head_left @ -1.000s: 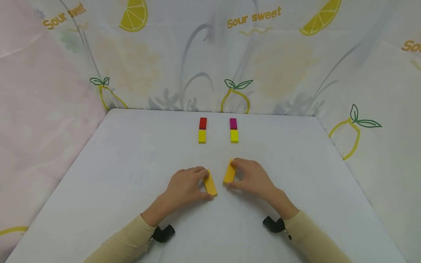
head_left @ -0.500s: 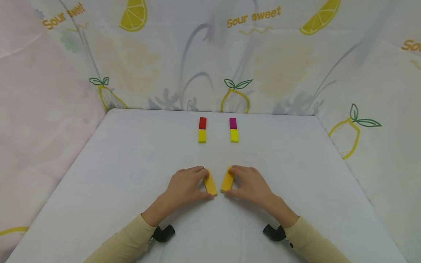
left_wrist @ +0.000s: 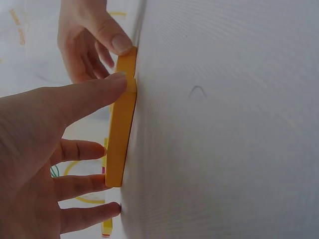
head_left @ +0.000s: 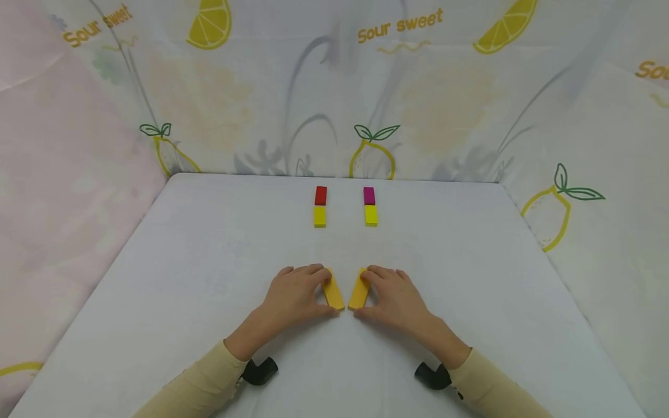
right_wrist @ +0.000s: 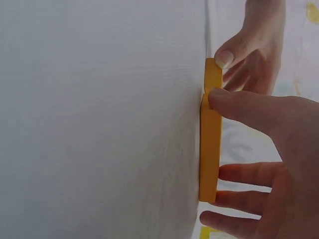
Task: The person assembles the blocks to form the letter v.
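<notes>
Near the middle of the white table, my left hand pinches a long yellow-orange wooden block lengthwise, thumb on the near end and fingertips at the far end. Mirroring it, my right hand grips a matching yellow-orange block by its two ends. Both blocks lie low against the tabletop, slanted so their near ends almost meet and their far ends spread apart. From the right wrist, the right-hand block shows its long side, and the thumb presses its near end.
Farther back on the table, a red block stands end to end with a yellow block. To their right, a magenta block adjoins another yellow block. A lemon-print cloth hangs behind the table.
My right hand has brought its block nearer and to the left, closing the gap to the other block. The left hand and its block have stayed in place.
</notes>
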Action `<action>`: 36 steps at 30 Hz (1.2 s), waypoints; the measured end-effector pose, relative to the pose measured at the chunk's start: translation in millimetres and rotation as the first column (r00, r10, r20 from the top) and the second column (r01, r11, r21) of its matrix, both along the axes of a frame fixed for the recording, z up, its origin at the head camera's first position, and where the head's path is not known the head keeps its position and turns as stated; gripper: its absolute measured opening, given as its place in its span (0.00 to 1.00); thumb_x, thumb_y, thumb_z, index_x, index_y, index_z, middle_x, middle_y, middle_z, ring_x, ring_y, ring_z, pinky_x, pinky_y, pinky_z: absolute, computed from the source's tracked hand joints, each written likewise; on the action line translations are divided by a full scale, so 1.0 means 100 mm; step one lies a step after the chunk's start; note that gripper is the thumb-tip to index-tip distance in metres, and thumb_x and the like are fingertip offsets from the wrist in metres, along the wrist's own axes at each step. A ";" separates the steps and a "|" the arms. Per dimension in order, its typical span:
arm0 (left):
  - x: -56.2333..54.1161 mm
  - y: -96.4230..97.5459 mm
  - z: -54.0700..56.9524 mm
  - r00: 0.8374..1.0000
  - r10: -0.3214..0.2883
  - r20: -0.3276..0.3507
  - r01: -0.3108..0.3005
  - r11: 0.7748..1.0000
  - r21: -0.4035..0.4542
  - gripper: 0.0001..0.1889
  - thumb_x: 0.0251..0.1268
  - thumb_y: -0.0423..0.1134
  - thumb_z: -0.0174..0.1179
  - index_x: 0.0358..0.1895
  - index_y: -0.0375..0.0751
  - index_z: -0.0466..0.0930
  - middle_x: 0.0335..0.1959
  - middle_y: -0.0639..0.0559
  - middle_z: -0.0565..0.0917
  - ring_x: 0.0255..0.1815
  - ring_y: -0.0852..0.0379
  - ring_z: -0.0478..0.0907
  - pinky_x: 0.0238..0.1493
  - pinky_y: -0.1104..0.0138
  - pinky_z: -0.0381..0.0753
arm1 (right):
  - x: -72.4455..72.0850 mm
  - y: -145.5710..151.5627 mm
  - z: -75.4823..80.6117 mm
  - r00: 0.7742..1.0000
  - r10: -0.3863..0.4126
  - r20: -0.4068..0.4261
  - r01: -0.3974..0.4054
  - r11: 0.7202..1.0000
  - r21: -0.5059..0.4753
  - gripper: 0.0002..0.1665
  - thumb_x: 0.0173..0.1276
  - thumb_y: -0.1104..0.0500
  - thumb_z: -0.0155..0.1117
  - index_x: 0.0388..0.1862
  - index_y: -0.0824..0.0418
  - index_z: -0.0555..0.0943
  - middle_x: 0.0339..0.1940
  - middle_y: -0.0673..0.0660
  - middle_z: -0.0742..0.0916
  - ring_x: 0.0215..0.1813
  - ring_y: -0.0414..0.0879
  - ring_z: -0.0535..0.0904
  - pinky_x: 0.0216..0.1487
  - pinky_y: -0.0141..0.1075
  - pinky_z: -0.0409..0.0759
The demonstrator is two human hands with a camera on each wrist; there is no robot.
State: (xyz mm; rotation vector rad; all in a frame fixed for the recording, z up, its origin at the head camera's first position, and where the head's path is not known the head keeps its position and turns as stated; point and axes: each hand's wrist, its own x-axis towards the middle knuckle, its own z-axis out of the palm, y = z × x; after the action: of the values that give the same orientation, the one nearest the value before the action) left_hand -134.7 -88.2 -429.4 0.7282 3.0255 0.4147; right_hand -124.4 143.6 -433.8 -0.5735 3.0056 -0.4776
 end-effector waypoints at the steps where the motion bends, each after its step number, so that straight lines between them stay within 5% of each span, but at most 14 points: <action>1: 0.00 0.00 0.00 1.000 0.000 -0.001 0.000 1.000 0.000 0.29 0.43 0.67 0.73 0.47 0.56 0.80 0.56 0.57 0.83 0.56 0.54 0.82 0.64 0.45 0.72 | 0.01 -0.01 -0.01 1.000 0.000 -0.006 0.001 1.000 0.002 0.39 0.53 0.37 0.76 0.60 0.54 0.79 0.62 0.54 0.82 0.66 0.53 0.76 0.70 0.59 0.68; 36: 0.00 0.00 -0.03 1.000 -0.014 -0.004 0.014 1.000 -0.009 0.30 0.44 0.64 0.74 0.50 0.56 0.81 0.57 0.55 0.82 0.57 0.53 0.81 0.65 0.47 0.72 | 0.04 -0.06 -0.01 0.999 -0.005 -0.044 0.005 1.000 0.008 0.38 0.52 0.39 0.78 0.59 0.54 0.79 0.61 0.53 0.82 0.66 0.53 0.76 0.69 0.62 0.67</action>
State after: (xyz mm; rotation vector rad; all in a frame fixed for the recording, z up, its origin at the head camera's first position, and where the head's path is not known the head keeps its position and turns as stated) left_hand -135.0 -88.2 -432.1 0.7499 3.0223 0.4001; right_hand -120.1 137.2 -434.8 -0.5837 3.0498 -0.4583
